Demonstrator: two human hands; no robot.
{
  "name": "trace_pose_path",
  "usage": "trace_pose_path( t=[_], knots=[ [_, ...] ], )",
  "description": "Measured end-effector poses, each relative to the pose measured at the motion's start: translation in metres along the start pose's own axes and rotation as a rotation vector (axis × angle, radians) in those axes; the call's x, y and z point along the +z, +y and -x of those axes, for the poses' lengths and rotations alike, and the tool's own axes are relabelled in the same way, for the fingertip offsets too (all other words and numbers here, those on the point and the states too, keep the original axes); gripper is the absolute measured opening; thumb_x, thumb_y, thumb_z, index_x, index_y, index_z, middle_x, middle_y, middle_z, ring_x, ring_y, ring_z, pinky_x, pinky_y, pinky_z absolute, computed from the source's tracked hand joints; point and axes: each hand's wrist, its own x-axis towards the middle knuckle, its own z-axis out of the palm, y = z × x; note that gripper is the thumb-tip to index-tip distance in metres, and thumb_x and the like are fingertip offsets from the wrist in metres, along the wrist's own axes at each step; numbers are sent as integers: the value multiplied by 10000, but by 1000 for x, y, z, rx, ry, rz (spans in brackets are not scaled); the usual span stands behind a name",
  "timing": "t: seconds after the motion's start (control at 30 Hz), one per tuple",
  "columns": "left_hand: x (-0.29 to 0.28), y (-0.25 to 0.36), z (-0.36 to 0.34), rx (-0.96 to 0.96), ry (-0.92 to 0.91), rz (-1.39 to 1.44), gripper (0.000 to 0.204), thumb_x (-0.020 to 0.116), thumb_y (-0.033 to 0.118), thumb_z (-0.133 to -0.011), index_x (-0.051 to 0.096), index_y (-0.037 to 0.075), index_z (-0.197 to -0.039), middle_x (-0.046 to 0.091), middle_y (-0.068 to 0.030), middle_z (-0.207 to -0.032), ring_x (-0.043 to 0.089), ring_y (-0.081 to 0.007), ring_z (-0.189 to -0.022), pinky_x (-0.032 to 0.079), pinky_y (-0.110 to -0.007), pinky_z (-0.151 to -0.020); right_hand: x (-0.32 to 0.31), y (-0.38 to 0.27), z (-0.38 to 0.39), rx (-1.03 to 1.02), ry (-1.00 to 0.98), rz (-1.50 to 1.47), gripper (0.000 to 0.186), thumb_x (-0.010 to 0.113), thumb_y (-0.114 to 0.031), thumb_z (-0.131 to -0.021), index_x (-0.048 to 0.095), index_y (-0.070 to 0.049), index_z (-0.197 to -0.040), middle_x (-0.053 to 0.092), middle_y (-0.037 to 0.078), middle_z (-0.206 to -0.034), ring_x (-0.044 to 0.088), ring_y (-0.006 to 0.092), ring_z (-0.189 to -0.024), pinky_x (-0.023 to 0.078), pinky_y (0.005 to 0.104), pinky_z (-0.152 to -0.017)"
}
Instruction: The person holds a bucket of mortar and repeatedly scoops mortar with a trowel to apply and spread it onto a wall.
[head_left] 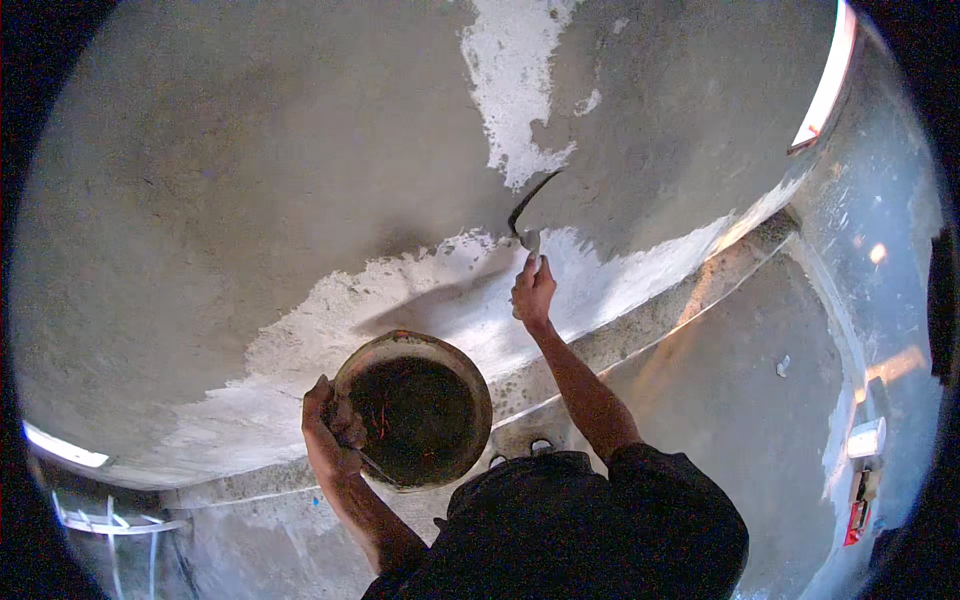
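My left hand point(332, 428) grips the left rim of a round bucket point(405, 347), held up in front of my body near the wall. Inside it lies a dark mix point(415, 415). My right hand point(533, 290) is closed around the handle of a trowel point(516, 214), whose blade shows nearly edge-on as a dark curve against the wall. Around the blade, grey plaster point(330, 170) covers much of the wall. A pale uncoated strip point(420, 290) runs along the wall's lower part, and a pale patch point(510, 95) reaches up above the trowel.
At the wall's foot runs a rough ledge point(660, 315), with the floor point(730, 390) below. Bright openings show at the upper right point(830, 75) and lower left point(65, 445). A white and red object point(858, 505) stands far right; pale bars point(120, 525) are at lower left.
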Motion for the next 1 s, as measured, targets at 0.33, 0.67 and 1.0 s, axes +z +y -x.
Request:
trace_pose_path(
  t=[0.33, 0.67, 1.0],
  knots=[
    [-8, -2, -5, 2, -91, -27, 217, 557, 346, -814, 543, 144, -738, 454, 36, -564, 350, -85, -410, 243, -209, -364, -5, 37, 46, -533, -187, 552, 305, 527, -198, -881, 517, 84, -995, 455, 171, -462, 473, 290, -353, 352, 392, -356],
    [21, -8, 9, 92, 81, -45, 241, 552, 357, -821, 546, 122, -769, 466, 32, -579, 368, -82, -420, 254, -214, -367, 7, 51, -13, -299, -30, 450, 456, 507, -320, -890, 473, 83, -1101, 458, 71, -442, 470, 208, -381, 387, 354, -389],
    [-1, -9, 1, -26, -78, 10, 265, 540, 348, -831, 490, 146, -666, 349, 51, -457, 286, -77, -345, 196, -234, -333, -18, -2, 29, -327, -224, 584, 381, 552, -247, -841, 494, 68, -1047, 507, 155, -477, 535, 307, -415, 428, 427, -464]
  ],
)
